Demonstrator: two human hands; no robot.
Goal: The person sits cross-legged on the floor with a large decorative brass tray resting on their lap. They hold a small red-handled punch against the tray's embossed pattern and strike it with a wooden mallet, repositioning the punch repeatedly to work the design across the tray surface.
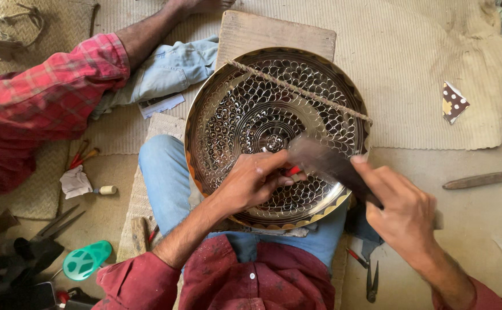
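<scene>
Two hands working on one engraved brass plate (251,109), round, scale-pattern centre w/ dark decorated rim. Plate is resting tilted on the person's lap/knee (blue jeans (165,178)), far rim leaning against a wooden board (274,31) on the woven mat (423,69). A twine cord (297,89) is running across the plate's upper right part, rim to rim.

Left hand (251,181): fingers curled tight, pinching a small chisel/punch w/ red grip (293,170); tip is sitting on the plate's lower-centre area, nr the inner rings. Heel of hand is bearing on the plate face.

Right hand (403,215): fingers wrapped closed round the handle of a hammer (325,161); head is motion-blurred, just above/beside the punch top.

Judgement, doing the step well:
- keeping the left wrist planted on the plate so the tip isn't skating over the polished metal
- punch probably wants to be nr upright at each blow; light, even taps so marks are matching the existing pattern
- hammer face should be landing square on the punch end; a glancing hit is risking the left thumb + a scarred surface
- knee keeping plate steady, else it's rocking vs. the board

Around: another person's red plaid sleeve (50,92) at upper left of the mat; pliers (371,281) by the right knee; teal plastic thing (87,261) lower left.
</scene>
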